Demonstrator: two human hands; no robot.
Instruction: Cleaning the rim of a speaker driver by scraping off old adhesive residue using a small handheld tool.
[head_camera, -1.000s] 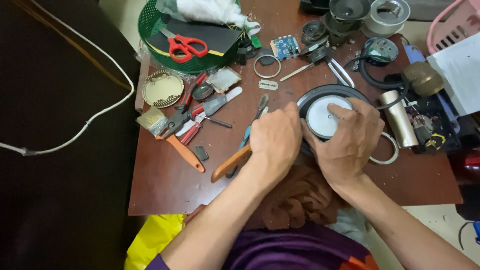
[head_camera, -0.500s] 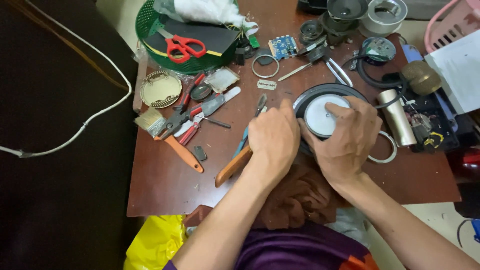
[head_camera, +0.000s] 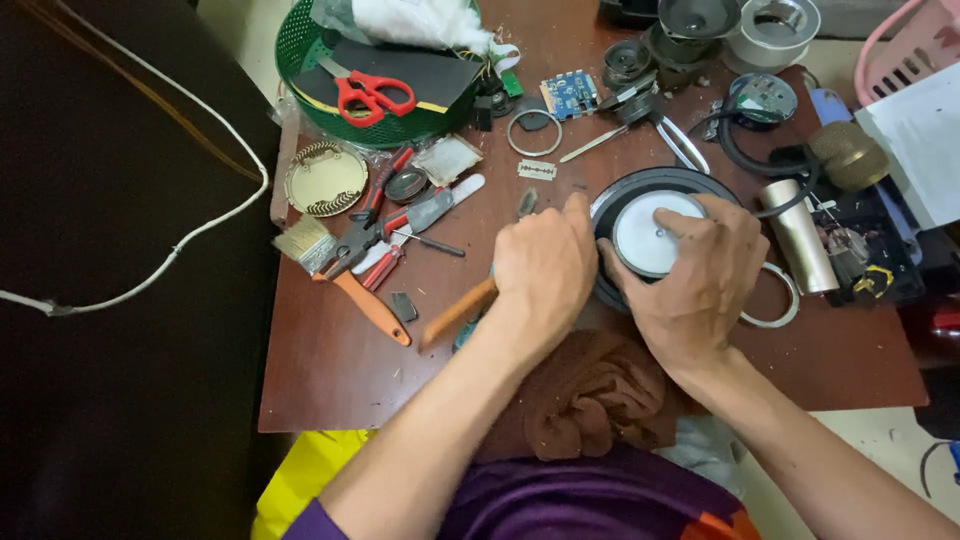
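Observation:
A round black speaker (head_camera: 640, 188) with a white disc (head_camera: 646, 232) at its centre lies on the brown table (head_camera: 330, 370). My left hand (head_camera: 545, 268) grips the speaker's left rim, fingers curled over the edge. My right hand (head_camera: 700, 280) lies on its right side, thumb and fingers around the white disc. An orange tool handle (head_camera: 455, 312) sticks out from under my left hand. A brown cloth (head_camera: 590, 395) sits at the table's near edge below both wrists.
Left of my hands lie red-handled pliers (head_camera: 375, 235), a brush (head_camera: 305, 242), a brass grille disc (head_camera: 324, 180) and a green basket (head_camera: 300, 45) with red scissors (head_camera: 372, 96). A blue circuit board (head_camera: 572, 94), metal rings, a steel cylinder (head_camera: 805, 235) and speaker parts crowd the far right.
Both hands stay on the speaker. My right hand's fingers have shifted slightly around the white disc, and the camera has moved a little.

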